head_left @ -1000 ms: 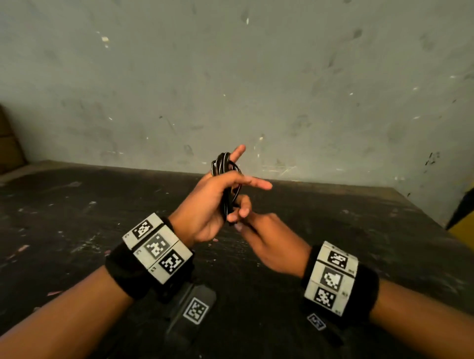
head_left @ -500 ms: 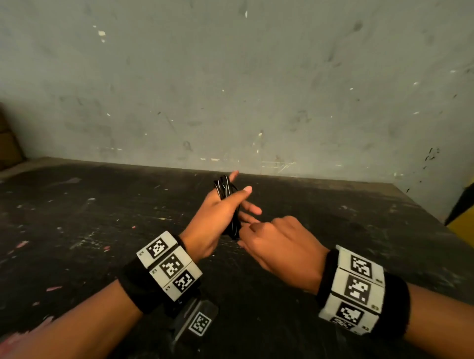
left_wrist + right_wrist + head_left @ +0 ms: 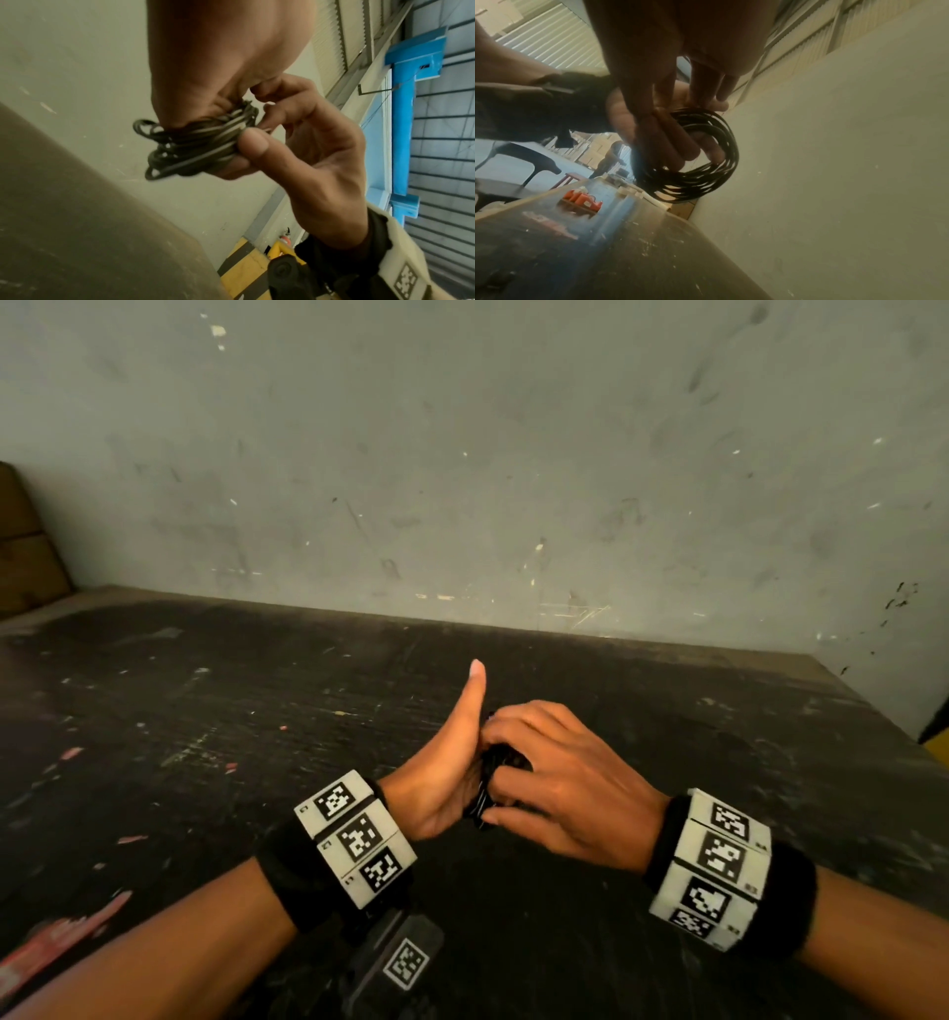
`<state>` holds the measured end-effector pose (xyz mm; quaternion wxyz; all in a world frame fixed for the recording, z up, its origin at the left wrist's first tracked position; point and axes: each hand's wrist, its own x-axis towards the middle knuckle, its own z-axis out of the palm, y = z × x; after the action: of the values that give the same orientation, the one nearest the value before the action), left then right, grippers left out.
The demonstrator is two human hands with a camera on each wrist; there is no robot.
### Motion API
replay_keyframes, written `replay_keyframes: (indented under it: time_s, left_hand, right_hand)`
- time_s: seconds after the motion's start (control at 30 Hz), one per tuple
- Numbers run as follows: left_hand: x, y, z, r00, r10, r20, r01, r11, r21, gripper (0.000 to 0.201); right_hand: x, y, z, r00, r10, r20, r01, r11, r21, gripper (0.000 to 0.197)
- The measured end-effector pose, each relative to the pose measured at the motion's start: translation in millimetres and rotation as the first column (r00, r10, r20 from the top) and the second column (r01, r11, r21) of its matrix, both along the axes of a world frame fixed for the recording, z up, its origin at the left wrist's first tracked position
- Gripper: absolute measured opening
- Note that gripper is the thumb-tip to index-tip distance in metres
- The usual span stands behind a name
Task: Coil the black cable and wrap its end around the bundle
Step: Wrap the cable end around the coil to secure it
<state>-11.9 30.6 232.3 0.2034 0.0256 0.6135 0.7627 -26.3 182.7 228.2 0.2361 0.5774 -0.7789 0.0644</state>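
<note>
Above a scuffed, dark, paint-flecked worktop (image 3: 215, 711) set against a stained grey wall (image 3: 462, 454), I hold a thin black cable wound into a small coil (image 3: 706, 162) between my two hands, clear of the surface. My left hand (image 3: 447, 773) stands on edge with its thumb (image 3: 475, 690) pointing straight up; from the left-wrist camera its fingers appear to pass through the loops, though how far they curl I cannot tell. My right hand (image 3: 560, 778) lies palm down against it, fingers bent over the top of the bundle, while its thumb (image 3: 253, 145) presses the strands against its fingers in a pinch. From the head camera only a sliver of the coil shows, dark between the two palms. The right-wrist camera shows the loops as a round hoop hanging below my fingertips. Both wrists carry black bands (image 3: 287, 870) fitted with white blocks bearing square black-and-white markers (image 3: 719, 855).
</note>
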Motion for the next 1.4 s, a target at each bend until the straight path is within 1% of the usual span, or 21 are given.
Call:
replay_keyframes:
  time_s: [0.07,0.17,0.23,0.3,0.33,0.4,0.5,0.57,0.63,0.7,0.77,0.8,0.87,0.97,1.03,1.07,1.1,1.2,1.27,1.33,1.4]
  left_hand:
    - [-1,-5,-3,0.997,-0.062,0.035,0.061,0.998,0.021,0.089]
    - [-2,-13,-7,0.996,-0.075,0.047,0.078,0.995,-0.065,0.089]
    - [-3,-15,-8,1.0,-0.004,0.029,0.009,0.989,-0.147,0.084]
    - [-4,-17,-11,0.997,0.081,0.009,-0.076,0.969,-0.236,0.074]
    - [-5,-18,-12,0.996,0.094,0.001,-0.09,0.958,-0.273,0.074]
    - [-4,-22,-16,0.998,0.068,-0.001,-0.065,0.947,-0.314,0.081]
    - [-2,-28,-18,1.0,0.004,0.024,0.005,0.938,-0.347,0.091]
    - [-1,-32,-18,1.0,-0.002,0.009,0.005,0.94,-0.342,0.09]
    - [-2,-37,-18,1.0,0.023,0.02,-0.015,0.944,-0.329,0.09]
    - [-1,-43,-17,0.998,0.064,0.029,-0.05,0.939,-0.341,0.089]
    - [-1,-48,-16,0.989,0.145,-0.01,-0.139,0.925,-0.352,0.082]
    - [-2,-51,-18,0.977,0.205,-0.057,-0.212,0.909,-0.358,0.076]
    - [-3,-56,-21,0.928,0.314,-0.201,-0.37,0.843,-0.391,0.064]
    - [-2,-62,-31,0.824,0.394,-0.408,-0.552,0.724,-0.415,0.053]
    - [3,-66,-37,0.742,0.442,-0.505,-0.654,0.644,-0.397,0.049]
    - [6,-68,-41,0.713,0.455,-0.533,-0.685,0.616,-0.39,0.05]
    - [9,-71,-44,0.699,0.469,-0.539,-0.7,0.602,-0.384,0.051]
    - [18,-86,-50,0.706,0.499,-0.502,-0.694,0.627,-0.354,0.046]
    - [24,-96,-54,0.699,0.502,-0.509,-0.7,0.623,-0.348,0.042]
    - [33,-109,-62,0.681,0.512,-0.524,-0.724,0.577,-0.377,0.039]
    - [43,-125,-75,0.656,0.544,-0.522,-0.753,0.516,-0.409,0.035]
  right_hand:
    - [-1,-2,-1,0.995,0.015,0.099,-0.015,1.0,-0.001,0.014]
    - [-6,-5,-2,0.958,0.009,0.286,0.012,0.997,-0.075,0.016]
    - [-11,-6,-6,0.912,0.009,0.411,0.06,0.986,-0.155,0.016]
    - [-14,-9,-14,0.875,0.04,0.482,0.076,0.973,-0.218,0.014]
    - [-14,-12,-19,0.867,0.061,0.494,0.07,0.967,-0.243,0.014]
    - [-11,-19,-28,0.859,0.1,0.503,0.062,0.953,-0.296,0.015]
    - [-9,-28,-40,0.878,0.127,0.461,0.055,0.931,-0.361,0.016]
    - [-9,-36,-46,0.874,0.15,0.461,0.044,0.923,-0.382,0.016]
    - [-10,-44,-51,0.853,0.184,0.488,0.044,0.907,-0.419,0.015]
    - [-12,-53,-55,0.859,0.195,0.473,0.056,0.883,-0.467,0.016]
    - [-16,-60,-60,0.863,0.207,0.46,0.073,0.851,-0.52,0.016]
    - [-18,-64,-62,0.859,0.215,0.464,0.091,0.829,-0.552,0.015]
    - [-22,-72,-66,0.845,0.221,0.486,0.152,0.774,-0.615,0.014]
    - [-23,-88,-69,0.816,0.235,0.529,0.248,0.683,-0.687,0.012]
    - [-20,-102,-72,0.797,0.259,0.545,0.277,0.645,-0.712,0.011]
    - [-17,-108,-74,0.787,0.262,0.558,0.292,0.638,-0.712,0.011]
    - [-13,-114,-77,0.777,0.259,0.574,0.307,0.641,-0.704,0.012]
    - [-5,-133,-85,0.75,0.267,0.605,0.321,0.653,-0.686,0.007]
    - [-3,-143,-89,0.744,0.28,0.606,0.323,0.643,-0.694,0.006]
    - [1,-159,-96,0.713,0.293,0.637,0.349,0.64,-0.685,0.007]
    - [11,-177,-106,0.662,0.308,0.683,0.376,0.652,-0.658,0.007]
